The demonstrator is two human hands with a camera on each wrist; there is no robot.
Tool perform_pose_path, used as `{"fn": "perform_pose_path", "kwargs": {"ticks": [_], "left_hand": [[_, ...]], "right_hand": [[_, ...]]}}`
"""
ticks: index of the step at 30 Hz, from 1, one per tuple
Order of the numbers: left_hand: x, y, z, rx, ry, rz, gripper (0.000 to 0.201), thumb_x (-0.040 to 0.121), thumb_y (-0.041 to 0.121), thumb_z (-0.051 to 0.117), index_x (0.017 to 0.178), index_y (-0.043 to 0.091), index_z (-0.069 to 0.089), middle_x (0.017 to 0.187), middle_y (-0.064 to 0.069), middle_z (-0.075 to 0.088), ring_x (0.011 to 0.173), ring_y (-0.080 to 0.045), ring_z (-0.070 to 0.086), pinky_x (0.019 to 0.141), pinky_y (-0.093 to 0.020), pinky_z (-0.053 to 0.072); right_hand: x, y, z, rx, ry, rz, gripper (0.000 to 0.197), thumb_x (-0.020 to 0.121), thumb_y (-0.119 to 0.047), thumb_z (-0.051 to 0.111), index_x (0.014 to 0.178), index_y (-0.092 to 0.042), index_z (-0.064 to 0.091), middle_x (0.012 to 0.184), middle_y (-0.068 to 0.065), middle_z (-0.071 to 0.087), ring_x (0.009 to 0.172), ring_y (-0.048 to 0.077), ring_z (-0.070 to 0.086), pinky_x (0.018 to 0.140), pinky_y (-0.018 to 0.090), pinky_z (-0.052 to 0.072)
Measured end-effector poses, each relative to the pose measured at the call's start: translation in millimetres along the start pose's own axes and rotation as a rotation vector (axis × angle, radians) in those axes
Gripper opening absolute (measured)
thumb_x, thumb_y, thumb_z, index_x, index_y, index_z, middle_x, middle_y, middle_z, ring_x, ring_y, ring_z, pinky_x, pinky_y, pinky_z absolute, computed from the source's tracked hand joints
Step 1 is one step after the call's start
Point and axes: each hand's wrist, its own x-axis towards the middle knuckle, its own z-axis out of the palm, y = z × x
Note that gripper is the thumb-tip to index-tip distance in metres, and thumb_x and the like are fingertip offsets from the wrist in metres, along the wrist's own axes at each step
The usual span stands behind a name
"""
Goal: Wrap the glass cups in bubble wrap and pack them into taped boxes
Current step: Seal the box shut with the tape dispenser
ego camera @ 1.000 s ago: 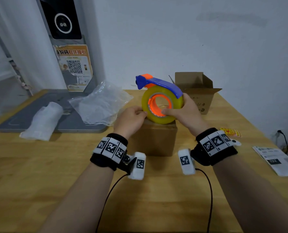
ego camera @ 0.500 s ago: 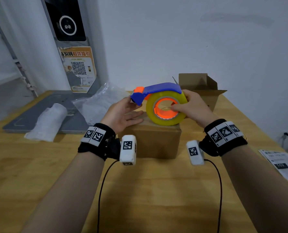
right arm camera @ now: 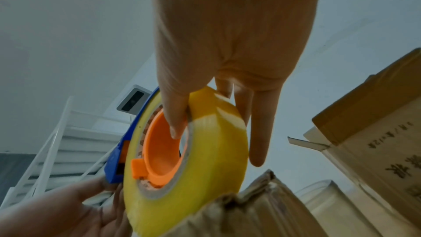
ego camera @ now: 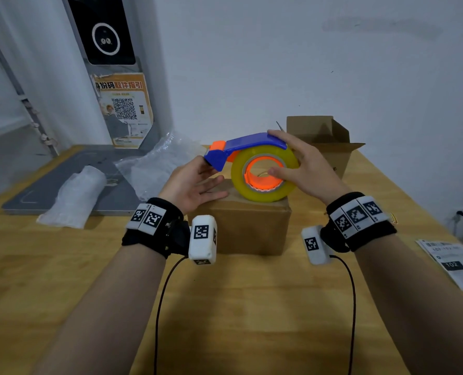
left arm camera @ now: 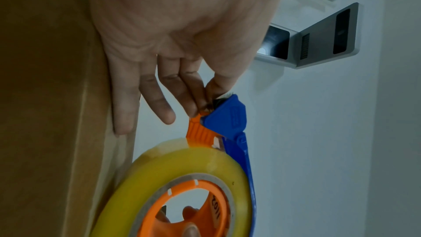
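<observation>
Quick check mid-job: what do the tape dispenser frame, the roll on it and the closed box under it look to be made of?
Tape dispenser: moulded plastic by the look, blue and orange, smooth with ribbed grips. Tape roll: glossy, yellowish, translucent film, likely clear packing tape on a grey card core. Closed box: matte brown cardboard with folded flap edges; the roll rests on its top.

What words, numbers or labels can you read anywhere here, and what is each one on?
"1102": orange plastic hub of the yellow tape roll.
"102": black patch on the white paper sheet on the wooden table; its other print is too small.
Orange wall poster: Chinese headline, blurred; a QR code below.
Open brown cardboard box: printed Chinese characters, not legible.
Wrist bands: square coded markers, no words.
</observation>
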Motion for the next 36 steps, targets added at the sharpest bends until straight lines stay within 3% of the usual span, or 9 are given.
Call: {"fn": "perform_pose_path", "kwargs": {"ticks": [7, 12, 16, 20, 23, 25, 27, 31, 36], "left_hand": [[0, 3, -4, 0.127, 0.094, 0.096, 0.022, 0.097, 0.025, 0.066, 0.110, 0.009, 0.072, 0.104, -0.005, 0.076, 0.100, -0.023, 0.074, 0.078, -0.044, 0.065], [3, 10, -17, 0.254, 0.171, 0.143, 0.009, 0.095, 0.015, 0.067, 0.090, 0.009, 0.072, 0.083, -0.004, 0.073, 0.093, -0.019, 0.071, 0.073, -0.032, 0.061], [4, 11, -28, 0.326, 0.226, 0.153, 0.018, 0.093, 0.017, 0.067, 0.076, 0.015, 0.069, 0.070, 0.002, 0.067, 0.082, -0.014, 0.064, 0.079, -0.033, 0.047], [5, 15, -41, 0.323, 0.226, 0.152, 0.015, 0.097, 0.025, 0.065, 0.085, 0.018, 0.069, 0.085, 0.002, 0.071, 0.084, -0.010, 0.065, 0.079, -0.032, 0.045], [7, 18, -63, 0.301, 0.258, 0.145, 0.015, 0.097, 0.024, 0.064, 0.083, 0.019, 0.067, 0.082, 0.003, 0.069, 0.084, -0.011, 0.065, 0.079, -0.033, 0.045], [9, 19, -80, 0.268, 0.291, 0.139, 0.015, 0.097, 0.023, 0.063, 0.083, 0.020, 0.066, 0.080, 0.004, 0.067, 0.085, -0.011, 0.065, 0.077, -0.032, 0.045], [8, 19, -90, 0.252, 0.314, 0.138, 0.015, 0.097, 0.023, 0.064, 0.082, 0.020, 0.066, 0.081, 0.005, 0.067, 0.086, -0.012, 0.065, 0.075, -0.032, 0.045], [7, 18, -88, 0.244, 0.325, 0.153, 0.018, 0.099, 0.024, 0.063, 0.082, 0.019, 0.065, 0.084, 0.004, 0.066, 0.087, -0.012, 0.065, 0.077, -0.033, 0.045], [4, 16, -74, 0.263, 0.302, 0.165, 0.019, 0.097, 0.026, 0.063, 0.080, 0.019, 0.065, 0.084, 0.005, 0.067, 0.090, -0.013, 0.066, 0.078, -0.033, 0.046]], "right_hand": [[-1, -2, 7, 0.035, 0.032, 0.011, 0.073, 0.086, -0.017, 0.083, 0.148, -0.040, 0.051, 0.143, -0.021, 0.055, 0.123, 0.003, 0.059, 0.105, 0.037, 0.054], [13, -13, 6, -0.007, 0.021, -0.026, 0.073, 0.085, -0.001, 0.075, 0.144, -0.040, 0.056, 0.135, -0.012, 0.065, 0.093, 0.020, 0.072, 0.090, 0.048, 0.060], [21, -26, 3, -0.106, -0.024, -0.052, 0.079, 0.080, 0.001, 0.072, 0.140, -0.049, 0.057, 0.116, -0.019, 0.070, 0.075, 0.040, 0.064, 0.069, 0.053, 0.060], [20, -27, -11, -0.101, 0.007, -0.058, 0.078, 0.081, 0.007, 0.068, 0.140, -0.043, 0.058, 0.110, -0.015, 0.072, 0.063, 0.023, 0.056, 0.061, 0.042, 0.055], [14, -21, -30, -0.125, 0.050, -0.045, 0.075, 0.083, 0.008, 0.066, 0.141, -0.038, 0.059, 0.112, -0.015, 0.072, 0.070, 0.021, 0.063, 0.065, 0.036, 0.055], [8, -16, -44, -0.162, 0.088, -0.035, 0.074, 0.082, 0.007, 0.067, 0.138, -0.040, 0.061, 0.116, -0.022, 0.069, 0.085, 0.028, 0.069, 0.075, 0.042, 0.059], [1, -10, -58, -0.177, 0.127, -0.029, 0.075, 0.079, 0.007, 0.066, 0.135, -0.043, 0.062, 0.122, -0.015, 0.071, 0.094, 0.032, 0.069, 0.084, 0.050, 0.058], [-6, -6, -69, -0.176, 0.170, -0.027, 0.075, 0.077, 0.004, 0.066, 0.136, -0.042, 0.062, 0.132, -0.007, 0.067, 0.110, 0.019, 0.067, 0.093, 0.046, 0.057], [-14, -5, -76, -0.137, 0.219, -0.043, 0.076, 0.077, 0.014, 0.061, 0.133, -0.038, 0.064, 0.129, -0.013, 0.067, 0.104, 0.021, 0.067, 0.086, 0.036, 0.057]]}}
